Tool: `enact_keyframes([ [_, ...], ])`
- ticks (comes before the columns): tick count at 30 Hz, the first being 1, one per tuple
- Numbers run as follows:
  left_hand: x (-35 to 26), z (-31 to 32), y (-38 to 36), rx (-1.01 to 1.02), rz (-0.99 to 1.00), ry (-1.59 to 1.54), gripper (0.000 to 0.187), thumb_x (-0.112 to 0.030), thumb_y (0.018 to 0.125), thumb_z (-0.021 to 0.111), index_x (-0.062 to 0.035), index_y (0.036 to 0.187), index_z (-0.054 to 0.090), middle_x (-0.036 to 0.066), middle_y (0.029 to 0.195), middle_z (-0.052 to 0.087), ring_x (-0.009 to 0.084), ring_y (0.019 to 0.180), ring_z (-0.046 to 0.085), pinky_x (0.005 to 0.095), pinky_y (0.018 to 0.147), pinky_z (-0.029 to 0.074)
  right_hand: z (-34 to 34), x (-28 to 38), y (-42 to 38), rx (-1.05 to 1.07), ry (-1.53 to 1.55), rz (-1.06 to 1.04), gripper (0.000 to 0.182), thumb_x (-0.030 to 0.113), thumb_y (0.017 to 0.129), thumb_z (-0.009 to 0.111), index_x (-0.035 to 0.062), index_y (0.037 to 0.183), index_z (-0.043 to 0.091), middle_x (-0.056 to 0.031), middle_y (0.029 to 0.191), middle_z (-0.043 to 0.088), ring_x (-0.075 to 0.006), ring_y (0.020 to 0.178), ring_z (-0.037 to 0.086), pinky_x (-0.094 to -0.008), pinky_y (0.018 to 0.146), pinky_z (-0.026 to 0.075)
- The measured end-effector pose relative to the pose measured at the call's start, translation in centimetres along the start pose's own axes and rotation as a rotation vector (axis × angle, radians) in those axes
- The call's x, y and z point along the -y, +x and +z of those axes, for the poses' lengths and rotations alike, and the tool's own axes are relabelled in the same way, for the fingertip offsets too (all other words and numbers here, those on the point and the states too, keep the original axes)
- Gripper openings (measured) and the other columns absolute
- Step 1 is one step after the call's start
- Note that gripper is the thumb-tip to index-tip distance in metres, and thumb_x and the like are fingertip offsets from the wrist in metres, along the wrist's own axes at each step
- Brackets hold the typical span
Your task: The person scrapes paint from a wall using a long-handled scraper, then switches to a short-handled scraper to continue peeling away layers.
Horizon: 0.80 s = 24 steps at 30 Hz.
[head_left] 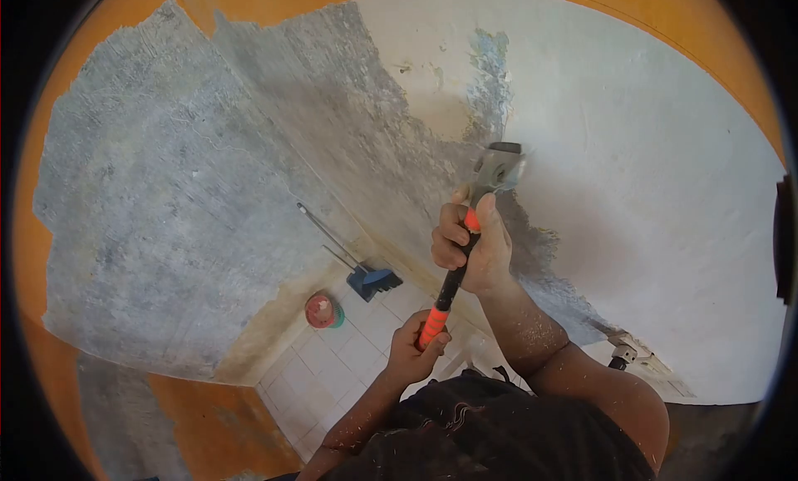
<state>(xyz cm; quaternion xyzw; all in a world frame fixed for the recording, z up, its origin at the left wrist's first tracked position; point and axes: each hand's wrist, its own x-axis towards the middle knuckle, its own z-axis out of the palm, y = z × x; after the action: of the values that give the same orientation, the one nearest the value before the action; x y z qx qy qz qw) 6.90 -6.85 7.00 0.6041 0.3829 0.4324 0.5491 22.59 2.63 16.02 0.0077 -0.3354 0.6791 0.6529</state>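
A wall scraper with a black and orange handle slants upward in front of me, its grey head at the edge between bare grey plaster and white paint. Near the head, my right hand is wrapped round the handle, thumb pointing up along it. Lower down, my left hand closes on the ribbed orange grip. Pale flecks cover both forearms. The blade overlaps the wall in this view and is slightly blurred.
In the corner below, a blue broom and dustpan lean on the wall, beside a reddish bucket on white floor tiles. A power socket with a plug sits low on the right-hand wall.
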Motion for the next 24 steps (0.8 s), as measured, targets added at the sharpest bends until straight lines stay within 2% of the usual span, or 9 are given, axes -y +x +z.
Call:
enact_keyframes([
  [1,0.3,0.0,0.0,0.069,0.012,-0.033,0.032,-0.013,0.09,0.053,-0.0018,0.117,0.041,0.01,0.084,0.058,0.0123,0.063,0.056,0.0257,0.057,0.047,0.0,0.2,0.0,-0.006,-0.001,0.032,0.043,0.054,0.094,0.031,0.0173,0.108,0.046,0.0047,0.06,0.034,-0.0065,0.041,0.033,-0.0212,0.04,0.03],
  [5,0.3,1.5,0.1,0.08,-0.084,-0.196,0.028,-0.012,0.092,0.05,-0.0034,0.116,0.038,0.009,0.084,0.057,0.0126,0.059,0.055,0.0254,0.053,0.045,-1.7,0.0,0.5,0.032,0.108,0.123,0.046,0.057,0.093,0.03,0.0174,0.108,0.046,0.0048,0.06,0.034,-0.0055,0.039,0.031,-0.0215,0.037,0.029],
  [8,0.2,1.9,0.7,0.108,-0.2,-0.231,0.026,-0.014,0.093,0.048,-0.0041,0.115,0.037,0.009,0.083,0.057,0.0123,0.052,0.051,0.0248,0.048,0.043,-2.0,0.0,0.8,-0.095,0.074,0.122,0.048,0.056,0.092,0.036,0.0101,0.105,0.045,0.0021,0.061,0.039,-0.0061,0.037,0.033,-0.0221,0.035,0.028],
  [9,0.3,2.3,1.0,0.046,-0.185,-0.207,0.022,-0.022,0.096,0.044,-0.0037,0.108,0.042,0.007,0.073,0.054,0.0112,0.047,0.046,0.0242,0.043,0.039,-1.8,0.0,1.0,-0.153,-0.03,0.084,0.046,0.053,0.093,0.037,0.0096,0.105,0.044,0.0023,0.061,0.039,-0.0058,0.037,0.033,-0.0219,0.035,0.028],
  [11,0.1,2.1,1.8,0.07,-0.249,-0.204,0.022,-0.026,0.096,0.042,-0.0042,0.102,0.044,0.005,0.067,0.051,0.0107,0.046,0.045,0.024,0.043,0.037,-1.1,0.1,1.2,-0.21,-0.135,0.045,0.044,0.051,0.094,0.037,0.0091,0.105,0.044,0.0025,0.061,0.039,-0.0055,0.037,0.034,-0.0217,0.034,0.028],
  [13,-0.1,2.5,2.1,0.041,-0.331,-0.162,0.032,-0.036,0.097,0.037,-0.0065,0.087,0.046,-0.001,0.054,0.04,0.0091,0.043,0.04,0.0237,0.041,0.033,-0.5,0.2,1.5,-0.269,-0.204,0.052,0.042,0.051,0.094,0.037,0.0111,0.101,0.047,0.0042,0.062,0.036,-0.0051,0.037,0.03,-0.0204,0.034,0.026],
  [17,-0.7,2.2,2.0,-0.019,-0.395,-0.09,0.032,-0.036,0.097,0.039,-0.0078,0.084,0.046,-0.001,0.055,0.041,0.0086,0.044,0.04,0.0237,0.041,0.034,-0.3,-0.2,1.5,-0.289,-0.252,0.024,0.039,0.05,0.094,0.038,0.0117,0.099,0.046,0.0044,0.062,0.037,-0.0051,0.037,0.029,-0.0211,0.034,0.026],
  [19,-1.7,2.0,1.5,-0.024,-0.368,0.086,0.033,-0.037,0.096,0.041,-0.0082,0.081,0.046,-0.001,0.056,0.043,0.0078,0.045,0.042,0.0234,0.042,0.035,0.1,-0.2,1.2,-0.343,-0.235,0.027,0.036,0.048,0.095,0.038,0.0123,0.098,0.046,0.0044,0.062,0.037,-0.0051,0.037,0.029,-0.0217,0.033,0.026],
  [24,-1.9,1.2,1.8,-0.011,-0.407,0.073,0.034,-0.036,0.096,0.041,-0.0077,0.077,0.046,-0.001,0.056,0.045,0.0073,0.046,0.043,0.0232,0.043,0.036,0.2,-0.2,2.0,-0.266,-0.305,0.024,0.033,0.045,0.096,0.036,0.0129,0.095,0.045,0.0037,0.061,0.037,-0.0053,0.036,0.029,-0.0225,0.032,0.026],
])
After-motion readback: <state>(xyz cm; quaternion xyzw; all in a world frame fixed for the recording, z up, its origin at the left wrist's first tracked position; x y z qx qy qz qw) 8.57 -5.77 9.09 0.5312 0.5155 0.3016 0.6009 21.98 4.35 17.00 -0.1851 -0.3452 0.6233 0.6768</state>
